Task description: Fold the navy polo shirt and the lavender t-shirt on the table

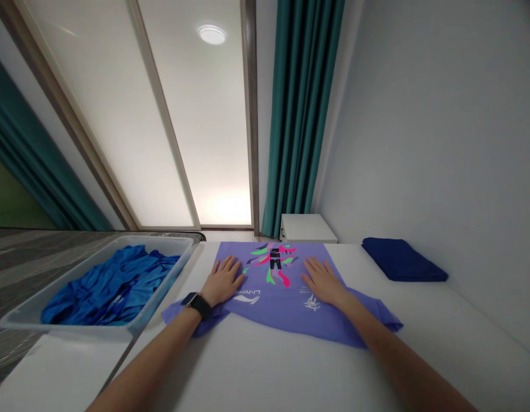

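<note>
A square-faced smartwatch (190, 299) on a black band (202, 307) circles the left wrist (210, 297).

left hand (223, 281): flat, palm down | right hand (325, 281): flat, palm down | forearms (162, 350) extended

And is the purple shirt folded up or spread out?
Spread out: the purple shirt lies flat on the white table, sleeves poking out both sides, its colourful print showing.
</note>
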`<act>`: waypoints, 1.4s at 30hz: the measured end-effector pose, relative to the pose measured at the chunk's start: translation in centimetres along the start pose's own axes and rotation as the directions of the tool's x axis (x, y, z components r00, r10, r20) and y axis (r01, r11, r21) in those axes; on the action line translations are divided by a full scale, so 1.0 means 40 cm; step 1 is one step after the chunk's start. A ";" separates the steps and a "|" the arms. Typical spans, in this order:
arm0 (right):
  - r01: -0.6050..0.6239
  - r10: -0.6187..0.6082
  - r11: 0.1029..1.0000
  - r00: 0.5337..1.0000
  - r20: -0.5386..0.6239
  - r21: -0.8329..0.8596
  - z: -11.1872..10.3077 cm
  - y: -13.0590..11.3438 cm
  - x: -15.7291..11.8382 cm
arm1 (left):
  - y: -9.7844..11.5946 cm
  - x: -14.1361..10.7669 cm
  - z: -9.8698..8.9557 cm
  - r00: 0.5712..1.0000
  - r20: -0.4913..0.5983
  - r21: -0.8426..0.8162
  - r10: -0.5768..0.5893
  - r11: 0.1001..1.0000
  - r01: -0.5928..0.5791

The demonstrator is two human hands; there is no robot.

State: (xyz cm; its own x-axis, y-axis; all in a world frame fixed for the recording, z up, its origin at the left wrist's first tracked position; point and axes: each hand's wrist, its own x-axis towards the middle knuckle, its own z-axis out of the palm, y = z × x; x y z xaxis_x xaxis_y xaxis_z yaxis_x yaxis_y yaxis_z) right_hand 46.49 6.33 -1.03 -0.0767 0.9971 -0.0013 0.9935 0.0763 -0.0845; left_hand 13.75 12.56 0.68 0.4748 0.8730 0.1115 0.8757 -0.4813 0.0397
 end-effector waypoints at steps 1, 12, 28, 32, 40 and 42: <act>0.069 -0.068 0.997 0.997 -0.043 0.024 -0.012 -0.019 -0.024 | 0.014 -0.022 -0.019 0.996 -0.067 -0.017 0.060 0.998 -0.061; 0.306 -0.244 0.933 0.924 -0.293 0.189 -0.020 -0.125 -0.172 | 0.078 -0.211 -0.065 0.933 -0.220 -0.143 0.285 0.937 -0.320; 0.406 -0.381 0.911 0.895 -0.232 0.071 -0.008 -0.149 -0.201 | 0.051 -0.234 -0.043 0.945 -0.150 -0.158 0.289 0.937 -0.312; 0.387 -0.346 0.917 0.894 -0.285 0.098 0.017 -0.130 -0.184 | 0.051 -0.235 -0.048 0.949 -0.156 -0.145 0.274 0.944 -0.297; 0.302 -0.245 0.921 0.941 -0.234 0.247 0.026 -0.116 -0.168 | 0.025 -0.228 -0.030 0.942 -0.232 -0.031 0.243 0.966 -0.257; 0.295 -0.239 0.908 0.948 -0.211 0.297 0.011 -0.116 -0.177 | 0.016 -0.229 -0.029 0.946 -0.233 -0.022 0.224 0.972 -0.236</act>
State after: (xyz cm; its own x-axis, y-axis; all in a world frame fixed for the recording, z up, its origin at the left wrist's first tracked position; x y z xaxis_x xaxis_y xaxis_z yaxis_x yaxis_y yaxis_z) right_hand 42.37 -1.09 -1.05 -0.2922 0.9285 0.2292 0.8545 0.3611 -0.3735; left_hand 9.87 4.16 0.81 0.6252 0.6999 0.3454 0.7369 -0.6751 0.0342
